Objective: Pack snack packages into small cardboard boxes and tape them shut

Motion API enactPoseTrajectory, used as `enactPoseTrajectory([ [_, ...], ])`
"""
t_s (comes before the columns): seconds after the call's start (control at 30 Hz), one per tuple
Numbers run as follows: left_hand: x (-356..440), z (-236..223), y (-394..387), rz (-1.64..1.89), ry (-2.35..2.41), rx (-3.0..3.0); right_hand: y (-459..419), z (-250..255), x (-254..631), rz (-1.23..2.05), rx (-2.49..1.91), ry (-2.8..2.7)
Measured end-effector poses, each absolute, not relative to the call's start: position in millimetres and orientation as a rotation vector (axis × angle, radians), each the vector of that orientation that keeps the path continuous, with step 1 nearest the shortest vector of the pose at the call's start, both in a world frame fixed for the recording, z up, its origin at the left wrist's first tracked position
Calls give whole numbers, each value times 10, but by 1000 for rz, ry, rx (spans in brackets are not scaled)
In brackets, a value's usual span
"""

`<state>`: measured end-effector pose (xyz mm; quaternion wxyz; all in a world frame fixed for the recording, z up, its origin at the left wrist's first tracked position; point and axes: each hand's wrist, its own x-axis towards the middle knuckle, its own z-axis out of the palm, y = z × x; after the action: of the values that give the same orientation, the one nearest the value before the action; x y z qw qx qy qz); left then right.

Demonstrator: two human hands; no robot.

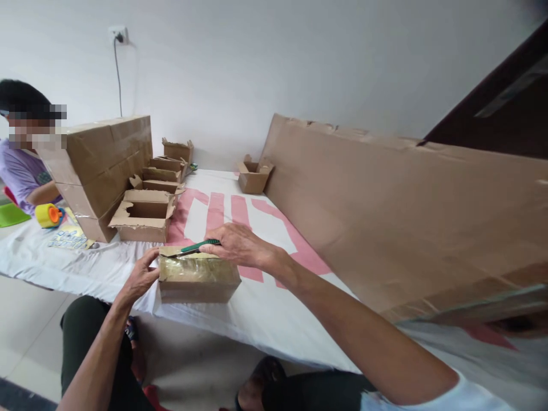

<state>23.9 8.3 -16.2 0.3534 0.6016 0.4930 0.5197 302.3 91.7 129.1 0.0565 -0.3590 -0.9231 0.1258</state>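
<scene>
A small taped cardboard box (199, 278) lies at the table's front edge, shiny brown tape across its upper side. My left hand (140, 275) holds its left end, fingers bent against the corner. In my right hand (233, 242) is a green utility knife (199, 246), gripped from above. Its blade end points left and rests along the box's top near the left corner. My right fingertips are partly hidden behind the handle. Just behind, an opened cardboard box (143, 220) with torn flaps shows its hollow inside.
Taped boxes form a stacked block (111, 165) at left. Several opened boxes stand behind; another small open box (254, 174) sits at the back. A large cardboard panel (385, 217) leans along the right. A person (25, 165) is at far left, near a yellow toy (46, 216).
</scene>
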Motion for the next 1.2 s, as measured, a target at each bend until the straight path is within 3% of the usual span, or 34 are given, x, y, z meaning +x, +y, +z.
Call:
enactPoseTrajectory([
  [0.27,296,-128,41,1329,1241,1557,1070,1226,3046,844,-1038,-2677],
  [0.9,246,-38,104,1296,1276,1465,1076,1355,2927,411,-1066,-2794],
  [1.2,158,-58,154,1240,1400,1540,1166,1463,3331,272,-1099,-2890],
])
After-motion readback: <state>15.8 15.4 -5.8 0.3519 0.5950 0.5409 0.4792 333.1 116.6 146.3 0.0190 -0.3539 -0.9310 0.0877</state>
